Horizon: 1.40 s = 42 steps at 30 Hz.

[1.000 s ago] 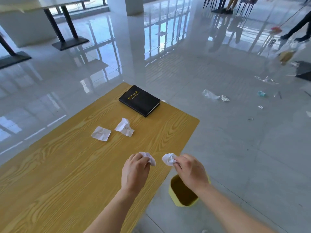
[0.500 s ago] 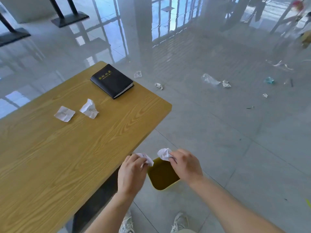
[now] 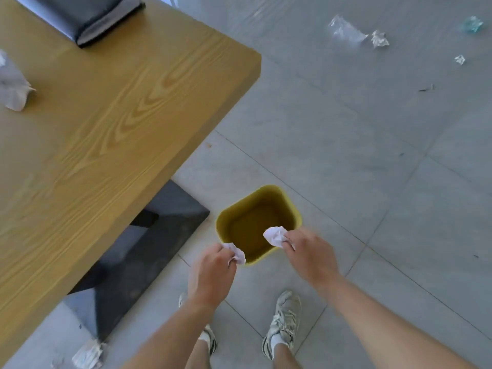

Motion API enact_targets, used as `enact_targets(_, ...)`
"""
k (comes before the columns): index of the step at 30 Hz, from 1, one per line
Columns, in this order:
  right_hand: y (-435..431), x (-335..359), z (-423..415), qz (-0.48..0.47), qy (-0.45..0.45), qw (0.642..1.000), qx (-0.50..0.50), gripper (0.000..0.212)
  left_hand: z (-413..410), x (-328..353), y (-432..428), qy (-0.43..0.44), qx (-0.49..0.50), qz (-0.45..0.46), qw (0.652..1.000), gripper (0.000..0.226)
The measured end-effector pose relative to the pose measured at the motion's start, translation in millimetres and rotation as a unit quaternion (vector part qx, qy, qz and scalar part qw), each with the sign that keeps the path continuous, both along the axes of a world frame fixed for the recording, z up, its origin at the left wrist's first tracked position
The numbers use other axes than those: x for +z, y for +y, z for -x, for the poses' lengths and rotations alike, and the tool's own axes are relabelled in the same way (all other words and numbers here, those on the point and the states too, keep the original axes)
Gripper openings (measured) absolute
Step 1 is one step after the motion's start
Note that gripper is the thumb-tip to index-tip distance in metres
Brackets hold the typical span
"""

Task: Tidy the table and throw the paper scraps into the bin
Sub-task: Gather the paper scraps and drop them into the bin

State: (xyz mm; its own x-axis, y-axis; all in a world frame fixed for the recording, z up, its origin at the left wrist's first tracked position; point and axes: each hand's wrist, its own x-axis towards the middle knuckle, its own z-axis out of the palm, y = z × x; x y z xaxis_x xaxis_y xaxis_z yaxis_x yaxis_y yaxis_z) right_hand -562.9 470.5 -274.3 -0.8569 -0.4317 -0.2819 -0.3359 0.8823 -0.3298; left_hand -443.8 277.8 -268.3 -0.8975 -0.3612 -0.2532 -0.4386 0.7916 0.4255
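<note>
A second ago my hands were over the table edge with the bin half hidden below; now I have swung them clear of the table [image 3: 111, 107] and I am looking straight down into the yellow bin [image 3: 291, 209] on the floor, so the carry is done and only the drop is left for these two pieces. My left hand [image 3: 211, 272] is closed in a pinch on one crumpled paper scrap [image 3: 235, 253], which sits over the near left rim of the bin, partly outside the opening as far as I can judge. My right hand [image 3: 310, 255] is likewise pinched shut on a second paper ball [image 3: 275, 235], and that one hangs well inside the mouth of the bin. The bin looks empty, its bottom bare. I judge the right piece would fall in cleanly if I let go; the left wants a small shift towards the middle first, or it may catch the rim and land by my shoes [image 3: 283, 323]. The job is far from over: another scrap [image 3: 13, 86] lies at the far left of the table near the black notebook [image 3: 80, 14], and a wad of paper [image 3: 87, 354] lies on the floor beside the dark table base [image 3: 138, 251].
</note>
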Motion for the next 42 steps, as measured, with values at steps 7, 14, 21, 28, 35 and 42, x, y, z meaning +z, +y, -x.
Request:
enact_targets(7, -20.9, -89.2, 0.5, -0.046, -0.059, 0.996, 0.044, 0.024, 19.2, -75.1, -5.0, -0.025, -0.053, 0.024, 0.998, 0.022)
enact_targets(14, -28.7, -134.7, 14.9, -0.056, -0.059, 0.995, 0.061, 0.019, 45.5, -125.9, -7.1, -0.062, -0.108, 0.057, 0.991, 0.025)
enact_targets(21, -25.6, -168.1, 32.3, -0.051, -0.057, 0.995, 0.056, 0.023, 54.9, -165.7, -9.1, -0.093, -0.135, 0.078, 0.983, 0.027)
enact_targets(28, -33.6, -180.9, 42.3, -0.054, -0.051, 0.996, 0.055, 0.023, 69.4, -182.8, -7.5, -0.082, -0.133, 0.098, 0.983, 0.025)
enact_targets(35, -35.5, -180.0, 44.4, -0.045, -0.048, 0.997, 0.042, 0.026, 73.3, -182.4, -8.8, -0.074, -0.128, 0.126, 0.981, 0.020)
enact_targets(42, -27.9, -163.1, 40.1, -0.026, -0.037, 0.999, 0.026, 0.019, 69.6, -163.0, -8.1, -0.072, -0.112, 0.104, 0.986, 0.033)
